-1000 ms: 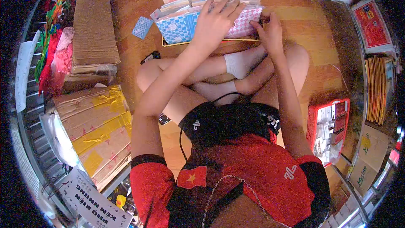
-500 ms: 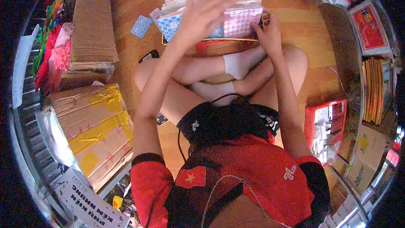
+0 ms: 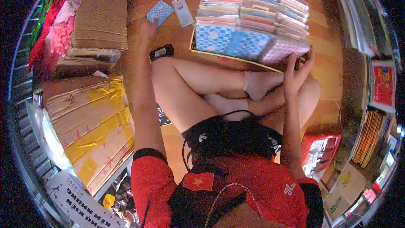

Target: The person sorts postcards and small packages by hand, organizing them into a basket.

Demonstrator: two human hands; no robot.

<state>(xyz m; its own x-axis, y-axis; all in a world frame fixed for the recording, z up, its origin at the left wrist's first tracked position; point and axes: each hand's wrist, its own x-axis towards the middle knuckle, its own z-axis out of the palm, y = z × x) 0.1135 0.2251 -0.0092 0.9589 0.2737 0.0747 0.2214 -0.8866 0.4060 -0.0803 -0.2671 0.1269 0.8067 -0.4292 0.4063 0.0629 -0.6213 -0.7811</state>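
Note:
A box with a thin yellowish rim stands on the floor before my crossed legs, filled with rows of flat packets. Blue-checked packets and a pink-checked packet face me at its front. My right hand is closed around the box's front right corner, thumb in front by the pink packet. Off to the left, my left hand reaches down to a loose blue-checked packet, a fingertip overlapping its lower edge; motion smears the other fingers. Beside that packet lies a pale packet with a coloured picture.
A black device lies by my left knee. Cardboard boxes and pink and red fuzzy material line the left side. On the right are a red basket and a shelf with a stack of brown envelopes.
My left hand has moved from above the box to the loose blue packet on the left. The box now sits turned and farther right in view; a pale packet shows on the floor.

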